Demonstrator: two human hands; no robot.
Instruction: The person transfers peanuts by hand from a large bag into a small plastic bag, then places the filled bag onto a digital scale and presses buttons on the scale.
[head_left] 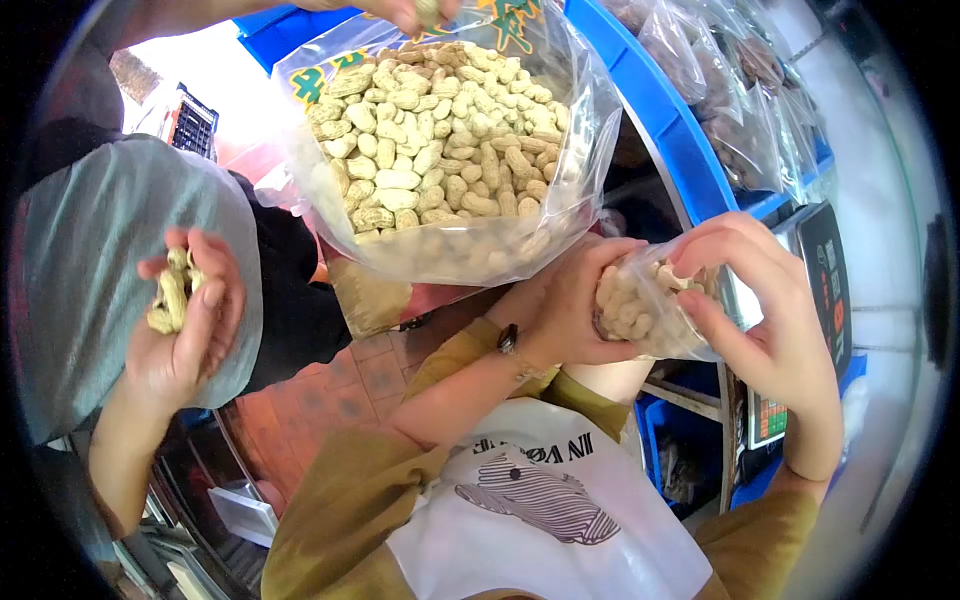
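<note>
My left hand (pixel 580 305) is wrapped round a small clear plastic bag (pixel 633 300) of peanuts, held over my lap. At the bag's right side is my right hand (pixel 765 300), its thumb and fingers curved with a gap between them, at the bag's mouth. The fingertips are close to pale pieces in the opening; whether they grip one is too unclear to tell. A large clear bag (pixel 440 262) full of unshelled peanuts (pixel 440 140) stands in front of my forearms.
At the left another person's hand (pixel 190 310) holds several peanuts; their other hand (pixel 410 12) is over the large bag. A blue crate edge (pixel 660 110), filled bags (pixel 740 110) and a scale (pixel 822 270) are at the right.
</note>
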